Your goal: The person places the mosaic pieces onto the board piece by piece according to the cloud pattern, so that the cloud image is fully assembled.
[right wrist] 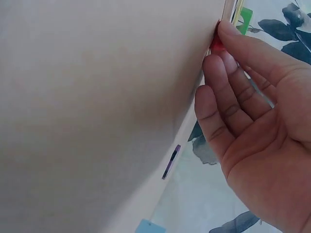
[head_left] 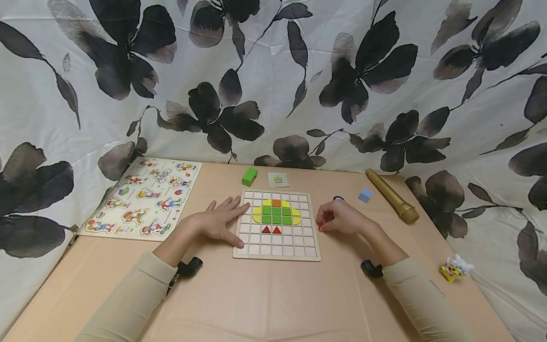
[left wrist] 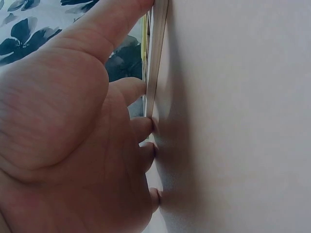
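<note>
A small red piece (head_left: 320,224) is pinched at the fingertips of the right hand (head_left: 339,218), just beside the right edge of the grid board (head_left: 276,254); its shape cannot be made out. The left hand (head_left: 215,221) is laid flat, fingers relaxed, against the board's left edge, nothing held.

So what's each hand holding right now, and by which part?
The right hand pinches a small red piece between thumb and fingertips. The left hand holds nothing; its fingers rest against the grid board's left edge.

Head cam: high, looking down-fwd over whole table (head_left: 273,294). Wrist cams: v. close, skimming tabletop sideways; all share grid board (head_left: 276,254) edge.
</note>
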`<state>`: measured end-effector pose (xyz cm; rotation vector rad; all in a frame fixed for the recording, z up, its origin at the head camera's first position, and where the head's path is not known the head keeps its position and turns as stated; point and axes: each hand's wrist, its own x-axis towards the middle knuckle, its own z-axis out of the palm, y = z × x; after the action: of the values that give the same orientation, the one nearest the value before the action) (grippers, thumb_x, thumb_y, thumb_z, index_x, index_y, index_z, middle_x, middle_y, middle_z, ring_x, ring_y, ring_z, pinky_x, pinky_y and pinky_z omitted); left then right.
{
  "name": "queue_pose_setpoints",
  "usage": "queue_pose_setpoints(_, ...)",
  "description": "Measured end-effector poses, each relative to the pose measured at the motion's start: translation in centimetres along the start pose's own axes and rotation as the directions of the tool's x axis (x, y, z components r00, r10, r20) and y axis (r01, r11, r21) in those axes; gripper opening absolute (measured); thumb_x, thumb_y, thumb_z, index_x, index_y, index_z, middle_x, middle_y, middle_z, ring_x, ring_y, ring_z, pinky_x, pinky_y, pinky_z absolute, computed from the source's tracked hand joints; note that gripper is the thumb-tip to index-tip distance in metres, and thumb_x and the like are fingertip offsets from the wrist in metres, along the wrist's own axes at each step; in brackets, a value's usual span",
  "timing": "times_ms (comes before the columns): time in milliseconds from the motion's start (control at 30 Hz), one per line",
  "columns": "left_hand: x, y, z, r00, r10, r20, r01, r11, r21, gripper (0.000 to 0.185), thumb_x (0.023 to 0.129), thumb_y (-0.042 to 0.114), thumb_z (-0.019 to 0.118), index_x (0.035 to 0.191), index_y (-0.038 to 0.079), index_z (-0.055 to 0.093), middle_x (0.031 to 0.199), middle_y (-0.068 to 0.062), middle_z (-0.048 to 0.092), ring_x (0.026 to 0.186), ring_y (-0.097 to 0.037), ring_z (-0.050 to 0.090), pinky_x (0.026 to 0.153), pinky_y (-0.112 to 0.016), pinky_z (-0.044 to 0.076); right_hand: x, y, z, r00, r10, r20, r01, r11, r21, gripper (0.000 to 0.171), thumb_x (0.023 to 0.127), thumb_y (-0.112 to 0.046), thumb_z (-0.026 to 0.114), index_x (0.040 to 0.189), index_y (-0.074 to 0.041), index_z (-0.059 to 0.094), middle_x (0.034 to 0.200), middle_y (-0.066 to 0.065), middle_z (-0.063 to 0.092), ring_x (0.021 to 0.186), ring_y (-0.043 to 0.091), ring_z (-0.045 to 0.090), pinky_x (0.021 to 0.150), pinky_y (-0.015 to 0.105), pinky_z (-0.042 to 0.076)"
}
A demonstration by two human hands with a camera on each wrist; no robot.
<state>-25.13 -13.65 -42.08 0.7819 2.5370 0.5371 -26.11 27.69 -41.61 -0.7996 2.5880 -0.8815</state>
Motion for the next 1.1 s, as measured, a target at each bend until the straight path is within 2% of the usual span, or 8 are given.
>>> queue_pose_setpoints(100, 0.0, 0.0, 0.0, 1.000, -0.004, 0.000, 0.004, 1.000, 0.000, 0.119, 0.078, 0.067, 0.081, 0.168, 0.020, 0.019, 0.176, -0.017, 0.000, 0.162, -0.041, -0.004, 0.123, -0.072, -0.006, 0.0, 0.2, -0.3, 1.000, -0.008, -0.001, 0.008, 0.999, 0.045, 0.013, 0.086, -0.001, 0.083, 0.089, -0.008, 0.073, 0.081, 0.001, 0.073, 0.073, 0.015, 0.063, 0.067, 0.023, 0.054)
queue_pose_setpoints(233, -0.1, -0.1, 0.0, 1.000, -0.006, 0.002, 0.006, 1.000, 0.000, 0.119, 0.078, 0.067, 0.081, 0.168, 0.021, 0.019, 0.176, -0.017, 0.000, 0.162, -0.041, -0.005, 0.123, -0.072, -0.006, 0.5, -0.3, -0.6, 0.999, -0.007, -0.044, 0.011, 0.994, 0.106, 0.010, 0.088, -0.003, 0.081, 0.090, -0.010, 0.074, 0.083, 0.004, 0.074, 0.074, 0.016, 0.062, 0.066, 0.024, 0.052)
queue_pose_setpoints(367, -0.1, -0.2, 0.0, 1.000, -0.007, 0.005, 0.007, 1.000, 0.002, 0.119, 0.078, 0.067, 0.081, 0.168, 0.021, 0.019, 0.176, -0.017, 0.000, 0.162, -0.041, -0.005, 0.123, -0.072, -0.006, 1.7, -1.9, -0.5, 0.997, -0.028, -0.073, 0.039, 0.988, 0.148, 0.008, 0.088, -0.006, 0.081, 0.092, -0.010, 0.075, 0.088, 0.008, 0.075, 0.079, 0.017, 0.063, 0.072, 0.023, 0.052)
queue_pose_setpoints(533, -0.1, -0.1, 0.0, 1.000, -0.004, 0.004, 0.004, 1.000, 0.006, 0.119, 0.078, 0.067, 0.081, 0.168, 0.021, 0.019, 0.176, -0.017, 0.000, 0.162, -0.041, -0.004, 0.123, -0.072, -0.006, 3.7, -4.0, 0.4, 0.997, -0.066, -0.042, 0.073, 0.980, 0.186, 0.009, 0.089, -0.002, 0.080, 0.095, -0.006, 0.075, 0.090, 0.011, 0.075, 0.079, 0.019, 0.063, 0.074, 0.021, 0.055)
queue_pose_setpoints(833, 0.1, -0.1, 0.1, 1.000, 0.003, -0.003, -0.003, 1.000, 0.002, 0.119, 0.078, 0.067, 0.081, 0.168, 0.020, 0.019, 0.176, -0.018, 0.000, 0.162, -0.042, -0.004, 0.123, -0.073, -0.006, 5.5, -5.9, 2.3, 0.994, -0.097, 0.041, 0.092, 0.990, 0.104, 0.010, 0.088, -0.003, 0.082, 0.090, -0.012, 0.078, 0.084, -0.001, 0.073, 0.077, 0.016, 0.061, 0.071, 0.023, 0.053)
queue_pose_setpoints(1100, 0.0, -0.1, 0.1, 1.000, -0.001, -0.001, 0.001, 1.000, 0.003, 0.119, 0.078, 0.067, 0.081, 0.168, 0.021, 0.019, 0.176, -0.017, -0.001, 0.162, -0.041, -0.004, 0.123, -0.072, -0.006, 5.6, -6.3, 3.3, 0.992, -0.069, 0.105, 0.059, 0.993, 0.098, 0.009, 0.086, -0.001, 0.082, 0.087, -0.008, 0.077, 0.080, -0.001, 0.071, 0.073, 0.013, 0.059, 0.066, 0.022, 0.051)
